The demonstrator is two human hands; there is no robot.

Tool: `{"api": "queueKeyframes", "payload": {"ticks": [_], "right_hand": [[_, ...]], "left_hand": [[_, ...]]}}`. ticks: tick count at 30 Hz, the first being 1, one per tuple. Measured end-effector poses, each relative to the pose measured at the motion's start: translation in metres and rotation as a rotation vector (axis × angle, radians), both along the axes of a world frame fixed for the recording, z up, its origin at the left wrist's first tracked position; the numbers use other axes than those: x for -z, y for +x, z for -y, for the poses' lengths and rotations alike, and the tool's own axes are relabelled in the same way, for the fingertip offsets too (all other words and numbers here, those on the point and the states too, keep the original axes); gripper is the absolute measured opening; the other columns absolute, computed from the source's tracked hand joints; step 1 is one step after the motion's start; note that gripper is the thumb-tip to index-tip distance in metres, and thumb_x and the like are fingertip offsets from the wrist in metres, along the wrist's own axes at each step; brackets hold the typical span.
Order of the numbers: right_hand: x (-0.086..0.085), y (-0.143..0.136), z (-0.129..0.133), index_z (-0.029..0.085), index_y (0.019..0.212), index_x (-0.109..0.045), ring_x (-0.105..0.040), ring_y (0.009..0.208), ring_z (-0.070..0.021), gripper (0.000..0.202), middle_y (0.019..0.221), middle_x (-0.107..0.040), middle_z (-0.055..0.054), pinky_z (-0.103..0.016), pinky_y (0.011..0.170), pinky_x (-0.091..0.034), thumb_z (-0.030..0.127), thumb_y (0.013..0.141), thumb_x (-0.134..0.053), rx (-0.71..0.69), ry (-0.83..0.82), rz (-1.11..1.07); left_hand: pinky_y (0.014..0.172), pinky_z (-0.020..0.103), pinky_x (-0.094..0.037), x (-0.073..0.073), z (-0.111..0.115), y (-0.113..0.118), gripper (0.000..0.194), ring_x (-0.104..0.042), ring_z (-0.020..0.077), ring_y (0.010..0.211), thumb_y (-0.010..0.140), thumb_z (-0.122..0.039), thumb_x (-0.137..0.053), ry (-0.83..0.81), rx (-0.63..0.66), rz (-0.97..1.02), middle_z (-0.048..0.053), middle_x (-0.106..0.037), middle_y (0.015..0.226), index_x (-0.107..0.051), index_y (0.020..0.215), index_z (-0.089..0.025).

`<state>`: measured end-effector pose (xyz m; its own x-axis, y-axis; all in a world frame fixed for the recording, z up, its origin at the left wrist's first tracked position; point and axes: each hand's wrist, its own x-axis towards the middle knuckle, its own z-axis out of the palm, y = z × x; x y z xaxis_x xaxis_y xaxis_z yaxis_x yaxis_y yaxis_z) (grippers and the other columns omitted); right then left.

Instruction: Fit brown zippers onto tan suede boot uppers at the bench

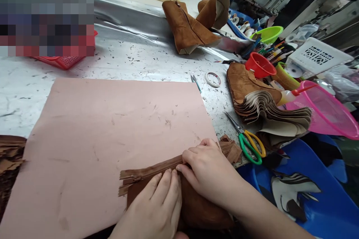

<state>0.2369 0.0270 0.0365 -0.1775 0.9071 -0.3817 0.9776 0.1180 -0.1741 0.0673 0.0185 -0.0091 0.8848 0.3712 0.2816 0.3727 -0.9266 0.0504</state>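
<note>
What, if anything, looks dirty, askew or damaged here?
The silvery-white tabletop looks messy, flecked with dark bits. The pale pink rectangular mat bears scuffs and a brownish smudge, so it looks worn. The long brown fabric zipper at the left hand and right hand shows no clear damage.

Open passage: across the pink sheet, ahead of the left hand and right hand. Obstructions, right side: scissors near the sheet, then the brown stack and pink basket. Obstructions, far side: brown boots, with a tape roll nearer. Far left: red basket; the area above it is pixelated, so clearance there cannot be confirmed.
</note>
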Motion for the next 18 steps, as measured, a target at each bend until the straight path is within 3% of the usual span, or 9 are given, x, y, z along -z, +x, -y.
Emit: {"api": "queueKeyframes", "payload": {"ticks": [3,6,10,18], "right_hand": [[-0.007,0.014,0.001,0.016,0.069,-0.057,-0.056,0.071,-0.0183,0.024,0.070,-0.064,-0.004,-0.035,0.080,-0.028,0.035,0.083,-0.049,0.064,0.004,0.071],[-0.012,0.027,-0.001,0.018,0.068,-0.057,-0.055,0.067,-0.0142,0.020,0.072,-0.062,-0.001,-0.027,0.065,-0.031,0.028,0.083,-0.049,0.119,-0.059,0.017],[-0.012,0.033,-0.005,0.018,0.067,-0.056,-0.054,0.068,-0.0122,0.019,0.076,-0.061,0.000,-0.024,0.059,-0.031,0.023,0.084,-0.048,0.099,-0.093,-0.013],[-0.006,0.029,-0.007,0.017,0.070,-0.058,-0.056,0.069,-0.0156,0.015,0.076,-0.062,-0.002,-0.027,0.061,-0.033,0.021,0.082,-0.048,0.010,-0.038,0.033]], "left_hand": [[0.093,0.033,-0.029,0.005,0.001,-0.002,0.057,-0.047,0.0222,0.107,0.077,-0.062,-0.042,0.014,-0.013,-0.013,0.007,-0.062,0.112,-0.063,0.104,-0.017],[0.092,0.034,-0.031,0.008,0.001,-0.005,0.059,-0.048,0.0223,0.108,0.077,-0.063,-0.039,0.032,-0.005,-0.014,0.008,-0.060,0.115,-0.061,0.107,-0.017],[0.092,0.035,-0.032,0.008,-0.001,-0.003,0.060,-0.047,0.0232,0.110,0.076,-0.065,-0.038,0.026,0.002,-0.036,0.008,-0.055,0.123,-0.058,0.110,-0.019],[0.085,0.039,-0.033,0.001,-0.006,0.006,0.059,-0.049,0.0261,0.100,0.067,-0.070,-0.047,0.050,0.015,-0.072,0.007,-0.060,0.116,-0.060,0.101,-0.024]]}}
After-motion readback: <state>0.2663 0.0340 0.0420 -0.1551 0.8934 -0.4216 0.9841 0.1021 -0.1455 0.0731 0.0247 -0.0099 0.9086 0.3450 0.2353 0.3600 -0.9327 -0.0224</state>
